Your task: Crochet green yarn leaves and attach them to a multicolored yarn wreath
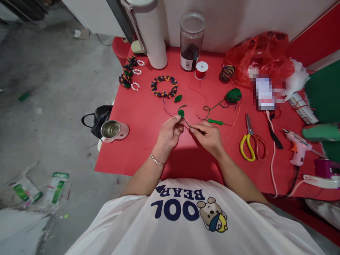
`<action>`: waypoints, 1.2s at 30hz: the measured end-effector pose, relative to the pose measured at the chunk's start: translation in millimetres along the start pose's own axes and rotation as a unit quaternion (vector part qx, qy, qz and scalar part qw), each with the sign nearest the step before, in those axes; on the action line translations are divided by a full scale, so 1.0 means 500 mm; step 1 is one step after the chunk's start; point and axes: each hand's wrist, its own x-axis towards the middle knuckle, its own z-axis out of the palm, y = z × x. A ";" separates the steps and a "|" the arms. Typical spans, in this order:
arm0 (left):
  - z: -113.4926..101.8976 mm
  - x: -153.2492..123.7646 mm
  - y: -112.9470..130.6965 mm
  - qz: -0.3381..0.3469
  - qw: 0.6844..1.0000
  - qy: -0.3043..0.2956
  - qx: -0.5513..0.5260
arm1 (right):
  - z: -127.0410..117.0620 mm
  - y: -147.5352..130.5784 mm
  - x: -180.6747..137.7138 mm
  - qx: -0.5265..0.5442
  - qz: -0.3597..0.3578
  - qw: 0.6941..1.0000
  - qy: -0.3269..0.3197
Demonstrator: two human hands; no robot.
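Note:
My left hand [170,131] pinches a small green crocheted piece [181,113] between thumb and fingers, with a short yarn tail at its top. In my right hand [207,136] is a slim metal needle-like tool [186,122], gripped at its rear end. Its tip reaches the green piece; whether it passes through the stitches I cannot tell. Just beyond lies a green crocheted leaf [178,98]. A multicoloured crocheted ring [164,86] rests farther back. To the right are a green-handled crochet hook [215,122] and a green yarn ball [233,95] with loose strands.
Scissors [249,141], a pink glue gun [298,147] and a cable lie right on the red table [138,141]. A red thread spool [201,70], a jar [191,42] and a tall white bottle [152,35] stand behind. A mug [117,130] sits at the left edge.

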 end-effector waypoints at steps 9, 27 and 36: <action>-0.005 0.005 -0.007 0.021 1.000 0.003 0.002 | 0.001 0.004 -0.001 -0.013 0.011 1.000 -0.015; 0.002 0.002 -0.005 0.016 1.000 0.012 0.005 | 0.000 0.005 0.000 -0.014 0.017 1.000 -0.022; 0.006 -0.002 -0.004 0.016 1.000 0.017 0.015 | 0.000 0.005 0.001 -0.006 0.009 1.000 -0.021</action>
